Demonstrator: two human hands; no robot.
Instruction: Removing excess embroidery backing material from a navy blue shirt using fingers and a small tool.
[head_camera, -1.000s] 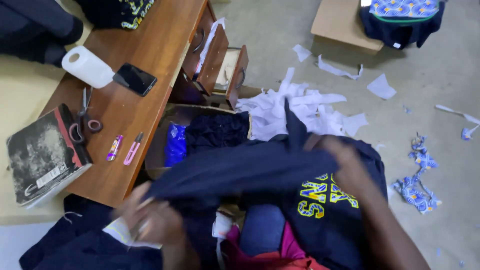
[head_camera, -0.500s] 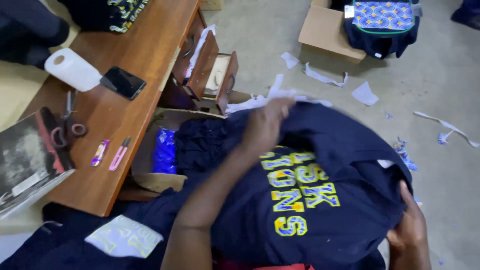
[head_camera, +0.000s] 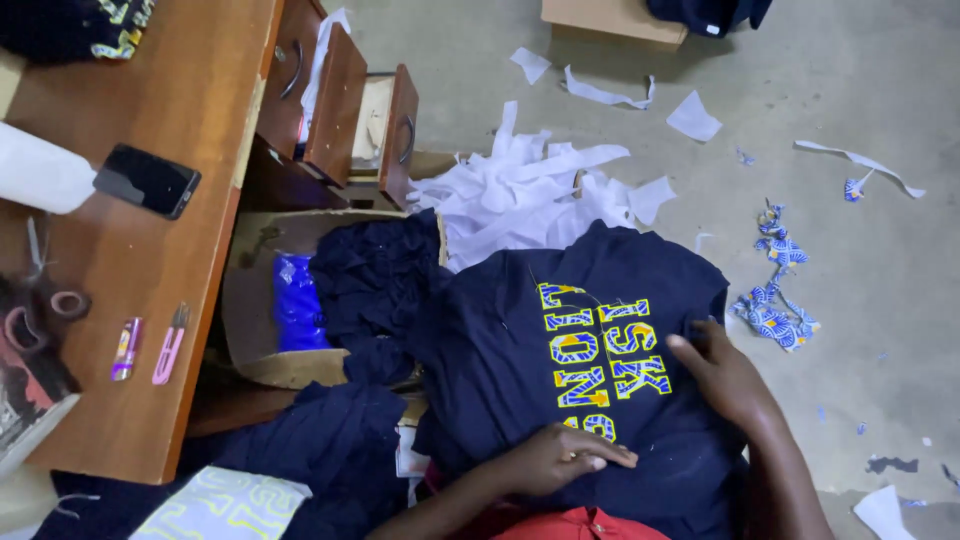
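Your left hand (head_camera: 560, 458) lies flat, fingers extended, pressing the near edge of the navy shirt (head_camera: 520, 340) spread across your lap — it grips nothing. Your right hand (head_camera: 722, 375) rests open on the shirt's right side, fingertips touching the yellow lettering (head_camera: 598, 350). To the left stand a cardboard box (head_camera: 250, 300) of dark cloth and a wooden desk (head_camera: 150, 260); white paper scraps (head_camera: 520, 190) lie beyond.

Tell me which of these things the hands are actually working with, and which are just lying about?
In use:
- navy shirt with yellow lettering, spread flat
- left hand pressing its lower edge
- right hand flat on its right side

Lying about:
- black phone on the wooden desk
- pile of white paper scraps
- cardboard box of dark cloth
- patterned blue fabric scraps
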